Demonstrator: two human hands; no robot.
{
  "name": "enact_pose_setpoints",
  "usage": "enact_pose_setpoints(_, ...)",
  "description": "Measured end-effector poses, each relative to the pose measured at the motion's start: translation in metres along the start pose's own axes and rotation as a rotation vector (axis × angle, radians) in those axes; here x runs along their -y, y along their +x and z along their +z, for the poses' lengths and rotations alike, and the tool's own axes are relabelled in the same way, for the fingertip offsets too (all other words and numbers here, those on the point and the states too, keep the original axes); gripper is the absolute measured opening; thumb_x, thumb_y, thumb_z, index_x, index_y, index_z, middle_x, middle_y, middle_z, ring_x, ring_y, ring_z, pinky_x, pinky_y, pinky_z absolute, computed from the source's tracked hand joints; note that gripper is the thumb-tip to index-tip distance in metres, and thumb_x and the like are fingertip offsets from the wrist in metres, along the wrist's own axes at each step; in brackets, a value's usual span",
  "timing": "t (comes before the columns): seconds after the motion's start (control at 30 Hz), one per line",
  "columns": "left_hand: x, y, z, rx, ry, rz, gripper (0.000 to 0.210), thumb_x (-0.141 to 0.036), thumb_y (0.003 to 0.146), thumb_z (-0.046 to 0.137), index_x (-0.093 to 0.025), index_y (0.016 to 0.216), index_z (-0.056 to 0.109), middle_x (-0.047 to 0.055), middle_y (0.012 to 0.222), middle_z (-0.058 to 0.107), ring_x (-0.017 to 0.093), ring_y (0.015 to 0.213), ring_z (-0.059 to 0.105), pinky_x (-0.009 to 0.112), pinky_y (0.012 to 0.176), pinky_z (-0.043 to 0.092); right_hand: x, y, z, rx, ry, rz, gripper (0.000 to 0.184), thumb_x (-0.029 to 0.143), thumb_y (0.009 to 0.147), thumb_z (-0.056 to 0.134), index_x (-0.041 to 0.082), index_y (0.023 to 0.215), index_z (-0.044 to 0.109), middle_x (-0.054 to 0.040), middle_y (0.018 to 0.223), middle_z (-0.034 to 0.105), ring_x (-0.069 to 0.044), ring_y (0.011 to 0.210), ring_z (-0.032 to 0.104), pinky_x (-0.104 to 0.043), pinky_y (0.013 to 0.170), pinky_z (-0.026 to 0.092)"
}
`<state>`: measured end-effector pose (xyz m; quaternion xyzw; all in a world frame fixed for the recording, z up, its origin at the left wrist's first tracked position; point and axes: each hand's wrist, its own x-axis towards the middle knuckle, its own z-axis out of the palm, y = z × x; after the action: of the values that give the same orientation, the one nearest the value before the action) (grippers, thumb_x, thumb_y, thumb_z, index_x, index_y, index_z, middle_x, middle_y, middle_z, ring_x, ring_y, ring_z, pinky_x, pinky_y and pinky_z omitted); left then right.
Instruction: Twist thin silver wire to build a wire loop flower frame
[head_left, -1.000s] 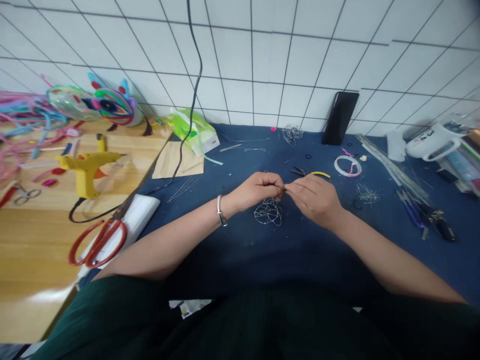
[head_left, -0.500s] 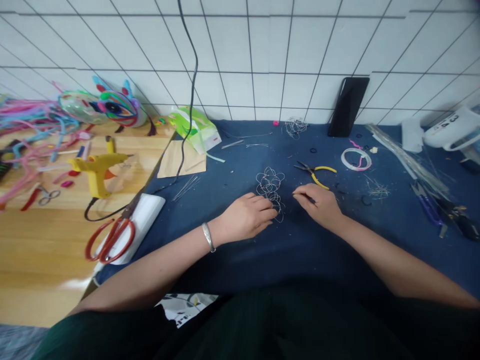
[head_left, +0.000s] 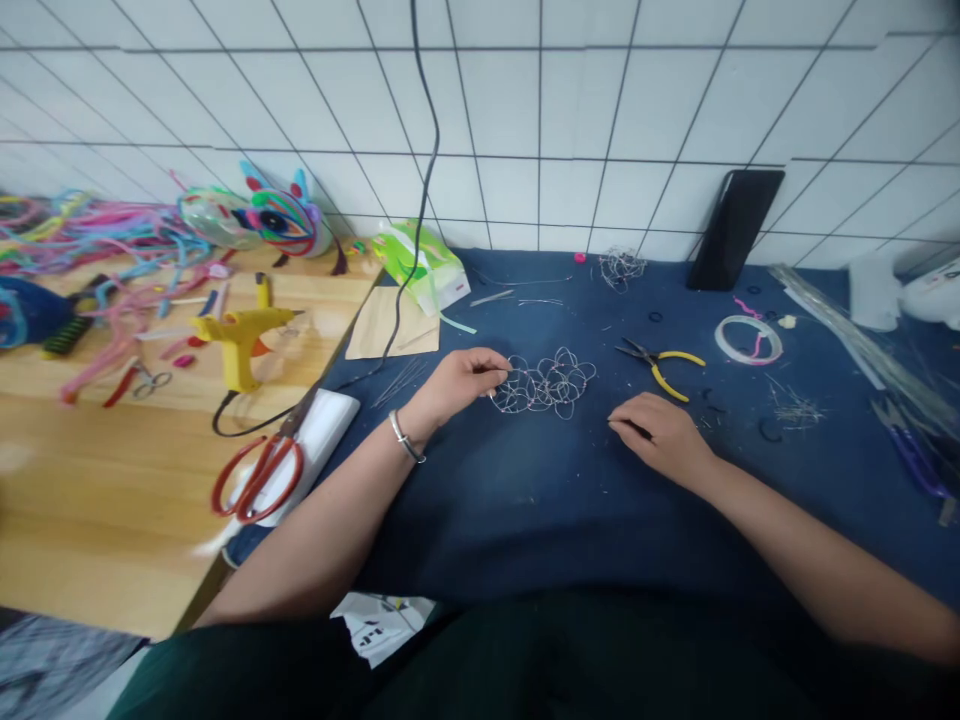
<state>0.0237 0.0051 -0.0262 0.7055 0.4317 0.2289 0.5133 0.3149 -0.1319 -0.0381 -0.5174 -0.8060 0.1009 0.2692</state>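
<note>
Where the dark green clothing (head_left: pixel 525 660) fills the near edge: a white printed sheet (head_left: pixel 382 628) shows beside it, low on the left.
Red-handled scissors (head_left: pixel 259 480): lying partly over a long white block (head_left: pixel 334 420), where the wooden top (head_left: pixel 112 500) meets the blue cloth (head_left: pixel 480 500).
Right hand (head_left: pixel 660 430): just above or on the cloth, fingers curled in, thumb and forefinger drawn close; I cannot tell whether anything thin sits between them. It is apart from the wirework.
Left hand (head_left: pixel 472 380): thumb and forefinger pinching the left edge of the wirework; a silver bangle (head_left: pixel 405 438) circles the wrist.
Wirework (head_left: pixel 553 388): looped, petal-like wire with small pinkish dots, on the cloth between the two hands.
Yellow-handled pliers (head_left: pixel 660 366): beyond the right hand, handles spread apart.
Clipped wire bits (head_left: pixel 796 408): scattered to the right of those pliers, nearer than a whitish ring (head_left: pixel 720 345) that has a pink strand across it.
Yellow glue gun (head_left: pixel 241 350): on the wood, left of a brown paper piece (head_left: pixel 397 325).
Green packet (head_left: pixel 420 265): at the back, partly over the brown paper.
Wire tangle (head_left: pixel 621 270): near the wall, a small pink piece (head_left: pixel 580 257) to its left.
Black phone (head_left: pixel 735 230): propped upright, leaning back toward the wall.
Tiled wall (head_left: pixel 577 110): pale, dark-lined, behind a hanging black cord (head_left: pixel 433 110).
</note>
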Motion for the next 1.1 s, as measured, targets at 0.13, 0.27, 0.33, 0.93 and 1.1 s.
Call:
enact_pose_setpoints(0.13,0.006,0.005,-0.007,0.006,0.167,0.018,0.020,-0.027,0.081,0.056,-0.016,0.094,0.066,0.001,0.072,0.062,0.009,0.061,0.055,0.020,0.056,0.043,-0.002,0.003,-0.001,0.030,-0.023,0.021,0.012,0.022,0.088,0.053,0.023,0.094,0.063,-0.0019,0.087,0.068,-0.017,0.083,0.061,-0.034,0.080,0.049)
enact_pose_setpoints(0.27,0.009,0.006,-0.012,-0.016,0.318,0.129,0.016,-0.022,0.080,0.056,-0.018,0.090,0.068,0.003,0.085,0.066,0.010,0.072,0.057,0.023,0.066,0.045,-0.004,0.005,-0.002,0.053,-0.026,0.032,0.011,0.022,0.088,0.054,0.023,0.094,0.064,-0.0019,0.086,0.068,-0.018,0.082,0.061,-0.033,0.077,0.049)
enact_pose_setpoints(0.33,0.012,0.007,-0.013,-0.040,0.353,0.167,0.017,-0.018,0.079,0.056,-0.019,0.091,0.068,0.003,0.089,0.066,0.011,0.075,0.058,0.024,0.070,0.046,-0.005,0.006,-0.002,0.057,-0.025,0.034,0.011,0.022,0.088,0.055,0.023,0.094,0.064,-0.0021,0.086,0.068,-0.018,0.082,0.061,-0.033,0.077,0.049)
enact_pose_setpoints(0.93,0.003,0.000,-0.019,0.000,-0.028,0.091,0.019,-0.034,0.078,0.065,-0.017,0.086,0.066,0.001,0.070,0.061,0.007,0.059,0.053,0.019,0.052,0.038,-0.006,0.012,0.008,0.031,-0.095,0.035,0.014,0.024,0.090,0.050,0.021,0.093,0.063,-0.0051,0.091,0.067,-0.019,0.090,0.060,-0.036,0.083,0.049)
enact_pose_setpoints(1.1,0.008,0.009,-0.021,-0.119,-0.064,0.081,0.017,-0.029,0.075,0.067,-0.015,0.082,0.063,-0.001,0.065,0.056,0.005,0.053,0.049,0.018,0.049,0.037,-0.006,0.018,0.014,-0.022,-0.009,0.087,0.014,0.025,0.089,0.052,0.024,0.095,0.064,-0.0027,0.091,0.068,-0.018,0.089,0.062,-0.034,0.083,0.050)
